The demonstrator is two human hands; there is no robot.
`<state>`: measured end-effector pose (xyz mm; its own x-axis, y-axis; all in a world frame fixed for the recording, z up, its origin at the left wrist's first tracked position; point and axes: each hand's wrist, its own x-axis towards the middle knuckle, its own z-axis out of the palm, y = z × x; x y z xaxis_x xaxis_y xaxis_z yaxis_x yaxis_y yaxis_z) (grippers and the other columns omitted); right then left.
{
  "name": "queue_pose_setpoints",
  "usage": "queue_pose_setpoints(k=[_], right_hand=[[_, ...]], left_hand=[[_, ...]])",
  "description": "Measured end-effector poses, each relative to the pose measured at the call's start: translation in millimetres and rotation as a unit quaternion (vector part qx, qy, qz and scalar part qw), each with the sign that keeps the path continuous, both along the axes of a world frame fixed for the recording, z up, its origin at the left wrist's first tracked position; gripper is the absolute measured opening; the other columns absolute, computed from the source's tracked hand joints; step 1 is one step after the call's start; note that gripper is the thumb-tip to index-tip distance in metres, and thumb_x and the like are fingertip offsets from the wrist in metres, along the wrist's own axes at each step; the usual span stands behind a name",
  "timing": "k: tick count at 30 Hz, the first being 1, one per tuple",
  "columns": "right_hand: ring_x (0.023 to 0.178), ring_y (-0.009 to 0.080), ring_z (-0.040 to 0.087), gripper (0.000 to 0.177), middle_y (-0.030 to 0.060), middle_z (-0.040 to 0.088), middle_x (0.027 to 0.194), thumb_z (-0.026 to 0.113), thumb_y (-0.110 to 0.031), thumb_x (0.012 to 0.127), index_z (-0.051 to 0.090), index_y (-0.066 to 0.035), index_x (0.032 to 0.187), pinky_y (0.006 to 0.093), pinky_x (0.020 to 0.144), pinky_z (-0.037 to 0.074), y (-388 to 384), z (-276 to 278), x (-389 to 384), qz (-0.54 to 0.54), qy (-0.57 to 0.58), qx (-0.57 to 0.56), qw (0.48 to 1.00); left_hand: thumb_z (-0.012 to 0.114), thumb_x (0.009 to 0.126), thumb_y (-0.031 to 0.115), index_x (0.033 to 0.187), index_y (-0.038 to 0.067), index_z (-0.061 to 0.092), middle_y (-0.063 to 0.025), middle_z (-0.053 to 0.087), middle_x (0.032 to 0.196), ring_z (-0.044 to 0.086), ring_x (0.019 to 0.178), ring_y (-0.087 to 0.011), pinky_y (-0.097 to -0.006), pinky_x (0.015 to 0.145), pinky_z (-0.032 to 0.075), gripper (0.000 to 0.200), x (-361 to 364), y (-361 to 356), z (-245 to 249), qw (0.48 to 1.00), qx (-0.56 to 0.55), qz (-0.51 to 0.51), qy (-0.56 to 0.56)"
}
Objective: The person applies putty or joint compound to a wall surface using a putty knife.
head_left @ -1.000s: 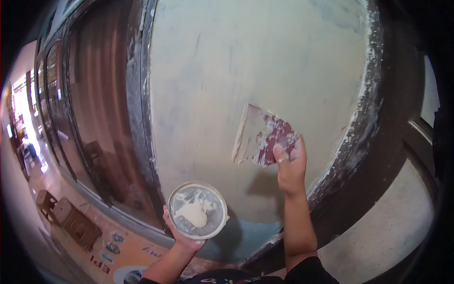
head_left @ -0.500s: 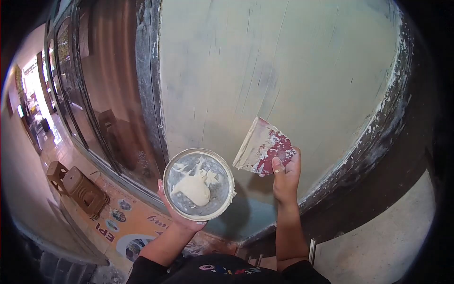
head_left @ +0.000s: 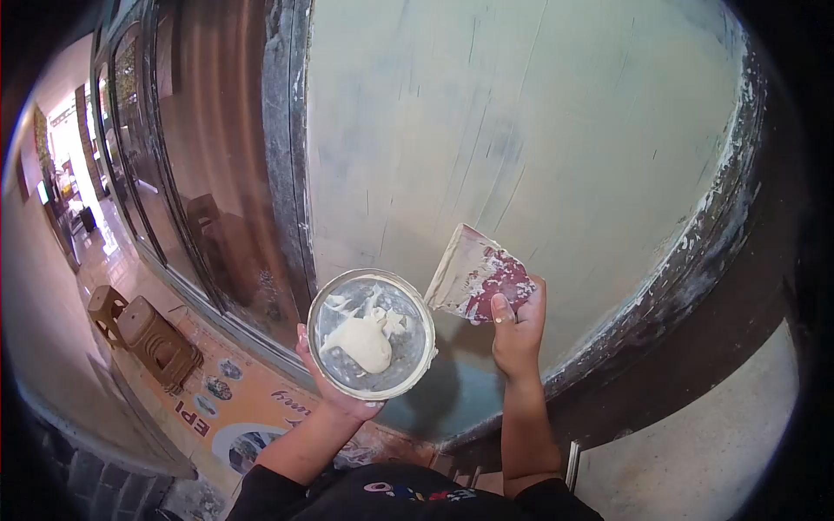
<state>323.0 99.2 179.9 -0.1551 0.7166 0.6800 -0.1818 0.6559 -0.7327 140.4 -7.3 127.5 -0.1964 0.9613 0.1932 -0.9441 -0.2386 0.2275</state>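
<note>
My left hand [head_left: 337,386] supports a round metal bowl [head_left: 407,378] from below and the left side, its fingers curled at the rim. Inside lies a lump of cream-coloured putty [head_left: 363,341], with smears up the far side. My right hand [head_left: 521,334] grips a red putty scraper [head_left: 511,282], thumb on its face. Dried and fresh putty coats much of the scraper, thickest along its straight left edge. The lower left corner of that edge comes right up to the bowl's rim. Behind both stands a pale, coated panel [head_left: 417,130] with dark streaks.
A dark frame [head_left: 287,130] smeared with white borders the panel. Glass panes [head_left: 213,130] run along the left. Brown plastic stools [head_left: 156,339] stand on an orange printed banner [head_left: 195,404] on the floor. A pale slab [head_left: 695,434] lies at the lower right.
The scraper has moved slightly left and down, its corner nearer the bowl's rim. The bowl has shifted a little right in view, as has the background.
</note>
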Motion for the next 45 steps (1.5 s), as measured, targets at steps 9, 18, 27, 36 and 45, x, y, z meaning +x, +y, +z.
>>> queue_pose_setpoints(k=[9, 18, 27, 36, 45], right_hand=[[0.077, 0.0255, 0.063, 0.033, 0.0162, 0.063, 0.088, 0.060, -0.018, 0.091, 0.047, 0.002, 0.113, 0.0375, 0.072, 0.050, 0.7, -24.0, -9.5, -0.155, -0.088, 0.099, 0.979], [0.073, 0.0367, 0.063, 0.030, 0.0187, 0.063, 0.086, 0.064, -0.003, 0.082, 0.053, -0.001, 0.111, 0.0432, 0.064, 0.052, -19.7, -28.2, -21.6, -0.116, -0.206, 0.265, 0.935], [0.085, 0.0297, 0.063, 0.033, 0.0154, 0.063, 0.091, 0.060, -0.002, 0.082, 0.057, -0.005, 0.114, 0.0350, 0.073, 0.051, 10.7, -37.9, 33.6, -0.073, -0.402, 0.122, 0.905], [0.105, 0.0133, 0.053, 0.035, 0.0069, 0.058, 0.112, 0.051, -0.001, 0.088, 0.047, 0.001, 0.123, 0.0290, 0.095, 0.041, 17.5, -52.6, 9.7, 0.180, -0.121, -0.209, 0.954], [0.102, 0.0123, 0.054, 0.033, 0.0080, 0.059, 0.112, 0.050, -0.003, 0.093, 0.045, 0.002, 0.125, 0.0289, 0.093, 0.042, -1.8, -74.2, -38.1, 0.182, -0.028, -0.229, 0.956]], left_hand=[[0.039, 0.081, 0.077, 0.137, 0.019, 0.045, -0.0073, 0.049, 0.137, 0.049, 0.122, -0.0320, -0.0520, 0.101, 0.041, 0.081, 5.4, 4.6, -2.5, 0.998, -0.051, 0.043, -0.023], [0.039, 0.081, 0.077, 0.133, 0.021, 0.049, -0.0030, 0.053, 0.130, 0.052, 0.118, -0.0269, -0.0463, 0.099, 0.043, 0.078, 4.2, 10.7, -6.7, 0.994, -0.076, 0.073, -0.027], [0.041, 0.080, 0.076, 0.137, 0.019, 0.046, -0.0066, 0.050, 0.136, 0.049, 0.123, -0.0307, -0.0486, 0.102, 0.041, 0.081, 1.1, 15.6, -28.9, 0.997, -0.042, 0.060, -0.022], [0.059, 0.062, 0.048, 0.142, 0.008, 0.038, -0.0194, 0.043, 0.142, 0.048, 0.126, -0.0379, -0.0492, 0.105, 0.042, 0.093, -0.9, 26.1, -60.9, 0.978, 0.199, 0.048, -0.029], [0.054, 0.066, 0.058, 0.143, 0.011, 0.037, -0.0175, 0.041, 0.144, 0.045, 0.128, -0.0379, -0.0514, 0.105, 0.041, 0.092, -20.1, 39.2, -70.9, 0.985, 0.170, 0.008, 0.009]])
